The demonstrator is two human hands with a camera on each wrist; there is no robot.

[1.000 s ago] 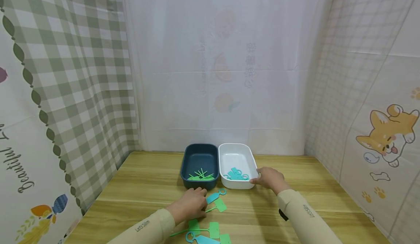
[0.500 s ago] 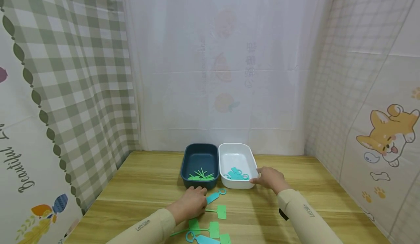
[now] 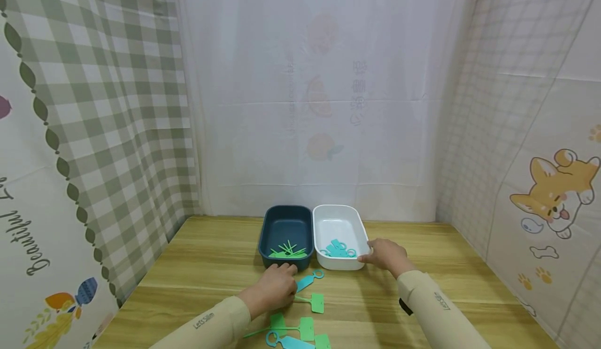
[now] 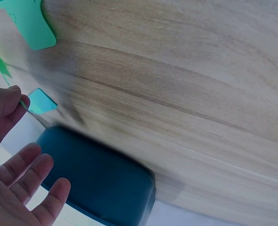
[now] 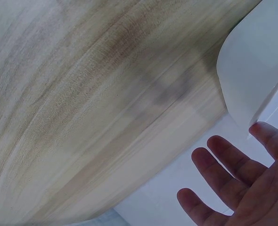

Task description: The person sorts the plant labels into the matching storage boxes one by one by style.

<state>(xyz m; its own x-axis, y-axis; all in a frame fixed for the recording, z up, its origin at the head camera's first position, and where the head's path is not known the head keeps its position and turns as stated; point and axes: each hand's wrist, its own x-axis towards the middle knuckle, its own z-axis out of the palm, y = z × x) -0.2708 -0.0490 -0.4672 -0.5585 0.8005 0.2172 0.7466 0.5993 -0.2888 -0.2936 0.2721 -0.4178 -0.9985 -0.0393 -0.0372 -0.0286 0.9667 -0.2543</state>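
Note:
My left hand (image 3: 276, 287) pinches the thin tail of a green cable-tie tag (image 3: 317, 303) between thumb and forefinger, the other fingers spread. The tag's flat square end sticks out to the right of the hand. A blue ring-ended tag (image 3: 306, 282) lies just beyond it, partly hidden by the hand. At the right, my right hand (image 3: 387, 255) holds the near right corner of a white bin (image 3: 341, 266) with thumb and forefinger. Its remaining fingers stretch out beside the bin in the right wrist view. Several blue ring-ended tags (image 3: 337, 249) lie inside this bin.
A dark blue bin (image 3: 286, 214) stands against the white one, with several green tags (image 3: 287, 254) in it. Nearer the front edge lie more green tags (image 3: 307, 329) and a blue ring-ended tag (image 3: 296, 343). Cloth curtains (image 3: 324, 130) enclose the wooden table (image 3: 220, 234).
The green tag beside my left hand has turned from slanting to nearly level, its square end now straight. The left hand has shifted only slightly; the right hand and both bins have stayed put.

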